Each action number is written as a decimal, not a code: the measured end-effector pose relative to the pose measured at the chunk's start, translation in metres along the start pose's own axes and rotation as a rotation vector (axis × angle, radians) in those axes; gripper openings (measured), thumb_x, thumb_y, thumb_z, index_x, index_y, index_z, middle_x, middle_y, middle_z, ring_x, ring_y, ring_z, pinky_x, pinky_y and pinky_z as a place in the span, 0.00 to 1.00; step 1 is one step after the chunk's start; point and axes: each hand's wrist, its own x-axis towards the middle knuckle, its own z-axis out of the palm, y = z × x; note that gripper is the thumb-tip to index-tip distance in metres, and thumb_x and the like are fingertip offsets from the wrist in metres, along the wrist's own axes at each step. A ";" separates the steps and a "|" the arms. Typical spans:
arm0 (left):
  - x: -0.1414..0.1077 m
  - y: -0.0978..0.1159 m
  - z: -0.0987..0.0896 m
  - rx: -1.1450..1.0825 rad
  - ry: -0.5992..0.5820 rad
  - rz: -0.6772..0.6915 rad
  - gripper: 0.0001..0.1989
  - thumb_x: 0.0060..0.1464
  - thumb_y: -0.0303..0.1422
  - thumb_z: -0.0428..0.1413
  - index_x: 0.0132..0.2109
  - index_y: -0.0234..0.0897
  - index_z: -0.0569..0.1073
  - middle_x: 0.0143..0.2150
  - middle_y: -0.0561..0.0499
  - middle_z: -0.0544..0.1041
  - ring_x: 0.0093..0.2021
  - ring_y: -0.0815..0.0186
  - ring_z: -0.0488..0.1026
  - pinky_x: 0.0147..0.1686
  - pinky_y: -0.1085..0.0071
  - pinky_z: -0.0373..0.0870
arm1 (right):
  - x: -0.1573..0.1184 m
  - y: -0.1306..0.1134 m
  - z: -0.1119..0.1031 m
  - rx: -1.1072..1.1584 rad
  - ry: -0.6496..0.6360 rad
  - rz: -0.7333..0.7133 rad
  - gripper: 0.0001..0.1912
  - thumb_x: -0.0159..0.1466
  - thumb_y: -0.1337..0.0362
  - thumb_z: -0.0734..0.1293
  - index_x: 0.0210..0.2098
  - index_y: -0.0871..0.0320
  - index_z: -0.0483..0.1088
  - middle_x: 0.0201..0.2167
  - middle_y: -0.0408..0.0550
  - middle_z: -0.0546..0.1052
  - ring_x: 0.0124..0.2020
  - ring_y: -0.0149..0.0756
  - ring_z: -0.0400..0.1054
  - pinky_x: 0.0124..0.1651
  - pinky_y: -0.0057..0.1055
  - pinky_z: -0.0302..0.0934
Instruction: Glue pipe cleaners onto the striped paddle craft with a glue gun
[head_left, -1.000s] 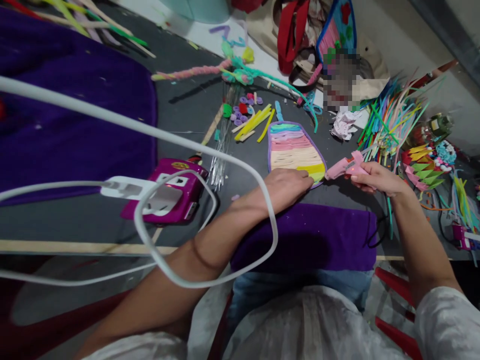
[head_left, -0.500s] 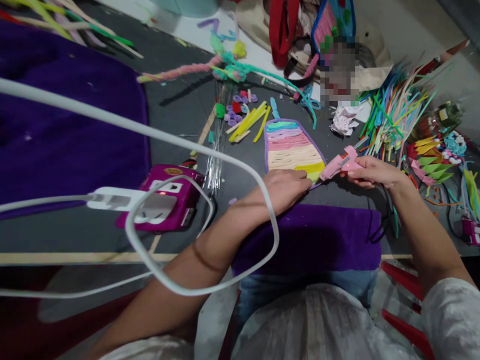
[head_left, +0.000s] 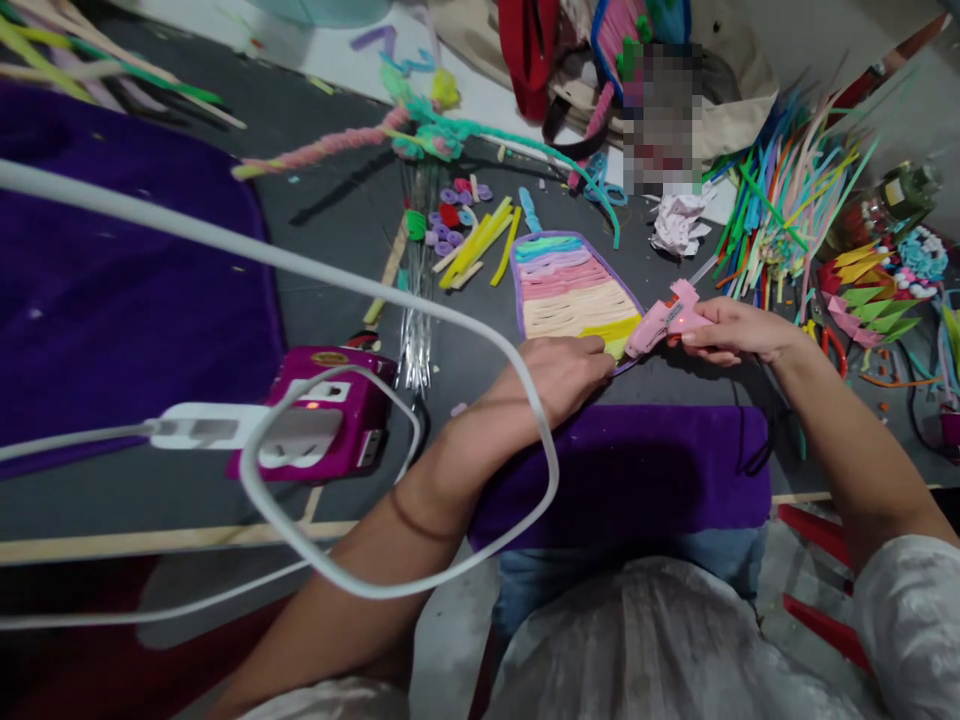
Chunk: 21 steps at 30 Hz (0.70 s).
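A striped pipe-cleaner panel [head_left: 570, 290] with a purple outline lies on the dark table, its bands running from blue through pink and cream to yellow. My left hand [head_left: 566, 378] bears on its lower edge, fingers bent and close together over the lime-green end; the fingertips are partly hidden. In my right hand [head_left: 731, 330] is a pink hot glue gun [head_left: 667, 318], gripped by its handle. Its nozzle reaches the lower right corner of the panel, close to my left fingertips. A clear glue stick [head_left: 705, 268] juts from its back.
A white cable [head_left: 551, 460] loops across the foreground over my left forearm. Left stands a magenta power socket [head_left: 341, 385] with a plug. Yellow pipe-cleaner pieces [head_left: 480, 245] and small coils lie beyond; at right are a pipe-cleaner bundle [head_left: 772, 220] and a glass jar [head_left: 900, 195]. Purple cloth [head_left: 622, 470] covers my lap.
The view has shifted and tilted slightly, so things on the left sit further left. Both hands keep nearly the same place at the panel, and the glue gun's nozzle stays at its corner.
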 end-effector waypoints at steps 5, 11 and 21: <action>-0.001 -0.001 0.000 -0.001 0.021 0.008 0.14 0.71 0.32 0.48 0.42 0.39 0.79 0.40 0.49 0.79 0.40 0.62 0.75 0.33 0.67 0.59 | -0.001 -0.002 -0.001 -0.006 -0.016 0.003 0.21 0.62 0.51 0.78 0.34 0.60 0.69 0.19 0.34 0.67 0.14 0.18 0.54 0.13 0.20 0.42; -0.001 -0.004 0.003 -0.032 0.022 0.010 0.14 0.72 0.32 0.48 0.44 0.39 0.79 0.42 0.48 0.79 0.41 0.62 0.75 0.35 0.67 0.60 | -0.004 -0.003 -0.005 -0.065 0.009 0.012 0.24 0.61 0.48 0.78 0.31 0.59 0.68 0.20 0.34 0.65 0.15 0.19 0.54 0.13 0.20 0.44; 0.001 -0.002 0.005 0.016 0.035 0.009 0.14 0.70 0.31 0.49 0.44 0.38 0.80 0.42 0.47 0.80 0.41 0.61 0.76 0.33 0.66 0.59 | -0.010 -0.006 -0.015 -0.128 0.026 0.024 0.22 0.63 0.48 0.77 0.36 0.60 0.70 0.20 0.33 0.64 0.15 0.19 0.54 0.14 0.21 0.42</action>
